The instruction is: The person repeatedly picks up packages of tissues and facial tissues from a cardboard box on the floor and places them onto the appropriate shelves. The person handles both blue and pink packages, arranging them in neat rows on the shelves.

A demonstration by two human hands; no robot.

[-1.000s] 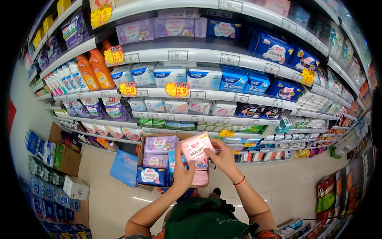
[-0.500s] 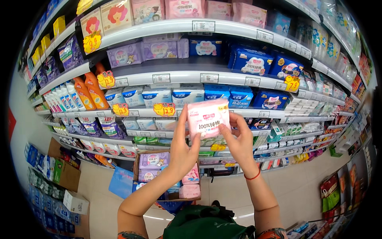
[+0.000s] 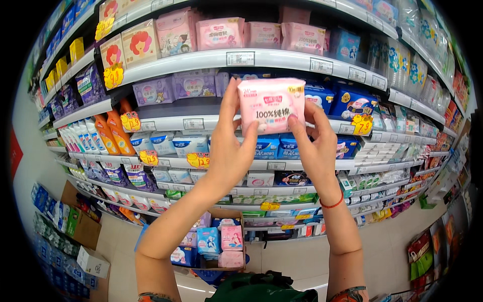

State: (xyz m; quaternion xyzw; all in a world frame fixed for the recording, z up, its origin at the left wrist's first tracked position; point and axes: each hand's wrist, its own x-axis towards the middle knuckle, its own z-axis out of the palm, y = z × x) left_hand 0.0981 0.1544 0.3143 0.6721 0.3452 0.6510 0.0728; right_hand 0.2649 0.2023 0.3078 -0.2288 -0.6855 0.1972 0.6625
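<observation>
A pink pack of sanitary pads (image 3: 271, 106) is held up before the shelves, its printed front toward me. My left hand (image 3: 231, 146) grips its left side, thumb on the lower front. On the other side my right hand (image 3: 317, 143) clasps it, thumb across the lower right corner. The fingers behind the pack are hidden. Beyond it, on the upper shelf, stands a row of pink packs (image 3: 220, 34), among them a similar pink pack (image 3: 304, 39). Purple packs (image 3: 195, 86) and dark blue packs (image 3: 356, 102) sit on the shelf behind my hands.
An open carton (image 3: 243, 246) of purple, blue and pink packs stands low in front of me. Orange bottles (image 3: 119, 133) fill the shelf at left. Stacked goods and a white box (image 3: 94, 260) are on the floor at left. Shelf edges (image 3: 241, 59) with price tags run across.
Both hands have raised the pink pack, from level with the blue-and-white packs up to the purple packs' shelf. The view has tilted up, showing more of the top shelves.
</observation>
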